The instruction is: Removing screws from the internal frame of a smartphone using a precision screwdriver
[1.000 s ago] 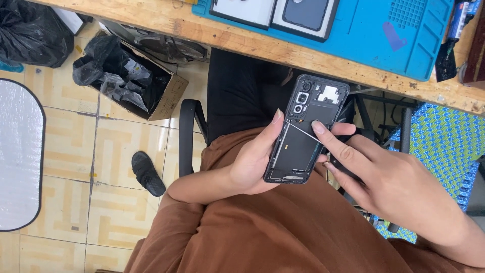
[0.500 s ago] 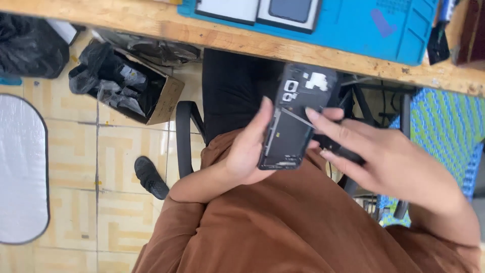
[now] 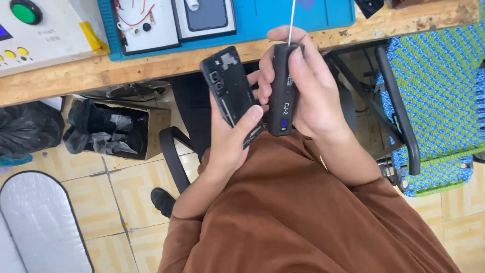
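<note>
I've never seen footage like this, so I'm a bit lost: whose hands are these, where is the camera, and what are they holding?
There is no machine here. The camera sits on a person's head and looks down, so you see their own two hands above their lap. The left hand holds an opened black phone, its insides showing. The right hand grips a black electric screwdriver, its thin bit pointing up toward the bench. The wooden bench carries a blue mat, where another phone lies, and a pale control box. A woven chair stands to the right, and a box with black bags sits on the tiled floor.
</note>
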